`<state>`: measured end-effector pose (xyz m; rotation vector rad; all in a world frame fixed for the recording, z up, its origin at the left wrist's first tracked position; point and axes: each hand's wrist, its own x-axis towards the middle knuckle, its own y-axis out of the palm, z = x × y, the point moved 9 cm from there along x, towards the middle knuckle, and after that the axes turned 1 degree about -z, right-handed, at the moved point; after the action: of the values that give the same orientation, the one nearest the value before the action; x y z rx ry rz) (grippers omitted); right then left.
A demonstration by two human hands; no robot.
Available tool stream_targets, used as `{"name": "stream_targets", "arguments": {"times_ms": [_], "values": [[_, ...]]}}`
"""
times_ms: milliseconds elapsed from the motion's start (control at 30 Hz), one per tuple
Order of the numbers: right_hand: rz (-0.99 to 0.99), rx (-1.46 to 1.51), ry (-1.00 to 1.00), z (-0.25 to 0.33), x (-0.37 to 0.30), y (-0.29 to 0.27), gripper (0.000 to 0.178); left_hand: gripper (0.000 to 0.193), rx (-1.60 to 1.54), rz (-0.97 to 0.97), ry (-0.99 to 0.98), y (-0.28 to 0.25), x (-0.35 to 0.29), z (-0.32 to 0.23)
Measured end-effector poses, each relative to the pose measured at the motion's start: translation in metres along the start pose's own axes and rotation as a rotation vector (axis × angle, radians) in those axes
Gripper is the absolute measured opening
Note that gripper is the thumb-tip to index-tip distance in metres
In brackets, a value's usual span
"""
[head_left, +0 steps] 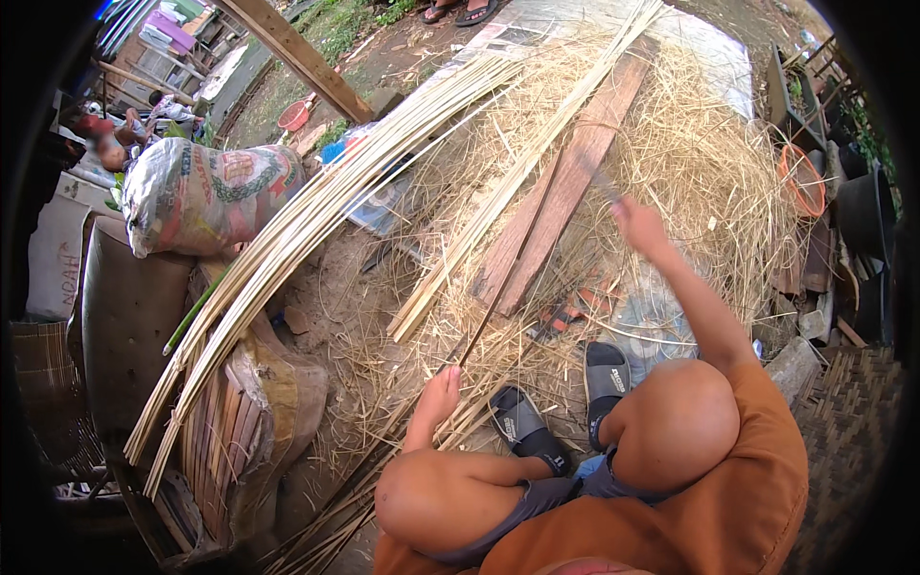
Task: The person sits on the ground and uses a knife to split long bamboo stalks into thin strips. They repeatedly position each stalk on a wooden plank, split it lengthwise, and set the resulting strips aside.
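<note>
My left hand (439, 395), near my left knee, is closed around the near end of a thin dark strip (479, 331). The strip runs away from me toward two reddish-brown wooden boards (565, 225), where its far part is hard to tell from the dark gap between them. Farther right, my right hand (640, 228) is closed on a knife (599, 180) beside the boards' right edge. Its blade is smeared by motion and points up and left. Pale split strips (517, 206) lie along the boards' left side.
Curly shavings (690, 182) cover the ground around the boards. At left, a bundle of long pale strips (316, 225) rests across a wrapped wood stack (287, 383). A stuffed sack (211, 196), a wooden post (297, 57) and an orange basket (801, 180) stand around. Another person's feet (460, 11) show at the top.
</note>
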<state>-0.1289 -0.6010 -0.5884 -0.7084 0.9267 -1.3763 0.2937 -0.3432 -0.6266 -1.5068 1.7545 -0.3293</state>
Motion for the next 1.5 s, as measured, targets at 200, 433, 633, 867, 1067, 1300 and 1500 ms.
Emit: {"name": "stream_targets", "arguments": {"times_ms": [200, 433, 633, 867, 1067, 1300, 1500], "values": [[0.239, -0.122, -0.804, 0.126, -0.173, 0.089, 0.04, 0.043, -0.022, 0.016, 0.026, 0.008, 0.021, -0.005], [0.224, 0.101, -0.703, 0.122, -0.156, 0.086, 0.038, 0.043, 0.091, -0.038, 0.078, 0.005, 0.005, -0.01], [0.005, 0.082, -0.247, 0.019, -0.015, 0.029, 0.037, 0.041, -0.017, -0.026, 0.016, 0.004, -0.034, -0.003], [0.23, -0.063, -0.573, 0.073, -0.046, 0.067, 0.035, 0.045, 0.097, -0.031, -0.047, -0.012, -0.054, 0.042], [-0.096, -0.017, -0.068, -0.009, 0.027, -0.012, 0.036, 0.045, 0.026, 0.031, -0.067, -0.016, -0.067, 0.055], [0.211, -0.087, -0.756, 0.116, -0.157, 0.079, 0.038, 0.042, 0.116, -0.104, 0.056, -0.006, -0.019, -0.003], [0.27, 0.098, -0.587, 0.104, -0.123, 0.086, 0.038, 0.044, 0.097, -0.083, 0.018, -0.01, -0.022, 0.01]]}}
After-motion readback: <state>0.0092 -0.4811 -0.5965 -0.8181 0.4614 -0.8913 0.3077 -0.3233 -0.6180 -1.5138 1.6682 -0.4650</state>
